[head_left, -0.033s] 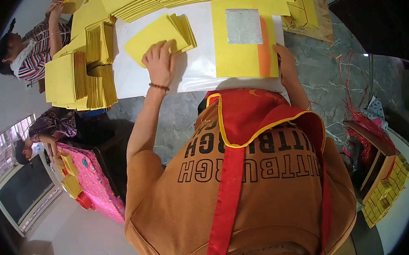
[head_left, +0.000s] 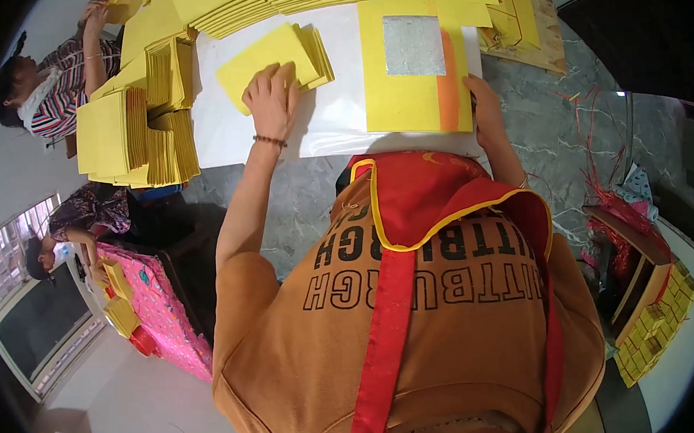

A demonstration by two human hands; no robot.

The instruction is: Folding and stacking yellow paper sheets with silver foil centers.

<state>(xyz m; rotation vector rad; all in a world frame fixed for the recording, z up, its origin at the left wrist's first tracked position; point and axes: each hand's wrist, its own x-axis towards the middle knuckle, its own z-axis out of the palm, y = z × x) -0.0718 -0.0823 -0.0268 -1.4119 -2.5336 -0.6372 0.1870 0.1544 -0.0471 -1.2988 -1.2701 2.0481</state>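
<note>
My left hand (head_left: pixel 271 101) lies with bent fingers on a folded yellow paper (head_left: pixel 252 62), pressing it against a few similar folded papers (head_left: pixel 321 57) on the white tabletop (head_left: pixel 333 129). A dark bead bracelet circles that wrist. To the right is a flat yellow paper sheet (head_left: pixel 403 104) with a silver square (head_left: pixel 413 44) and an orange stripe (head_left: pixel 450 80). Curled at its right edge, my right hand (head_left: pixel 488 110) grips the sheet's side; part of its fingers is hidden.
Stacks of folded yellow paper (head_left: pixel 108 137) fill the table's left side, with more stacks (head_left: pixel 228 7) along the far edge. Two people work at the left, one by a pink-covered table (head_left: pixel 160 310). A wooden frame (head_left: pixel 640 260) and yellow bundles (head_left: pixel 660 323) stand at the lower right.
My left hand has slid the folded yellow paper slightly right and away from me, closer over the other folded papers. My right hand has hardly moved.
</note>
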